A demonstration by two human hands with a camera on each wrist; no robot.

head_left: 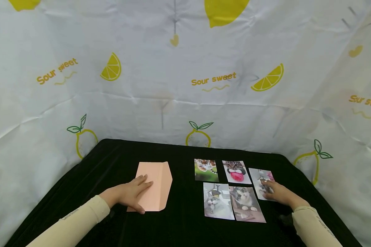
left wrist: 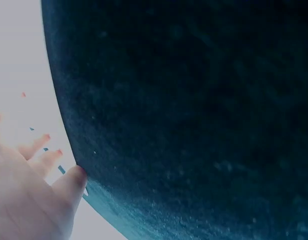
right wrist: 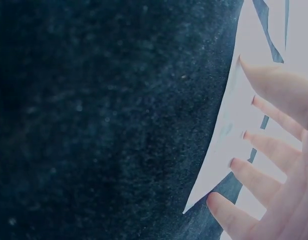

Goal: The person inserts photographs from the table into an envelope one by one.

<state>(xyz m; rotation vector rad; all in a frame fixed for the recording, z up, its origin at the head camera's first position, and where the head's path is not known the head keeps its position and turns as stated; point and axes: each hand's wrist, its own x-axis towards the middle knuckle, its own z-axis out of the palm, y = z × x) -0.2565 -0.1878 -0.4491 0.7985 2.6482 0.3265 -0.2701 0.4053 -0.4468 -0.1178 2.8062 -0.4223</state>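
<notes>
A peach envelope (head_left: 154, 199) lies flat on the dark cloth, its flap unfolded toward the right. My left hand (head_left: 128, 193) rests on its left part with the fingers spread. In the left wrist view this hand (left wrist: 38, 195) is overexposed and the envelope is hard to make out. On the right, my right hand (head_left: 279, 192) touches a cat photo card (head_left: 256, 174) with extended fingers and partly covers it. The right wrist view shows these fingers over the washed-out card (right wrist: 224, 135).
Left of that card lie a tiger card (head_left: 205, 169), a card of a cat with a pink ball (head_left: 236, 175), a pale cat card (head_left: 218, 207) and a grey-and-white cat card (head_left: 247, 206). A white lemon-print curtain (head_left: 142, 113) stands behind the dark cloth (head_left: 179, 226).
</notes>
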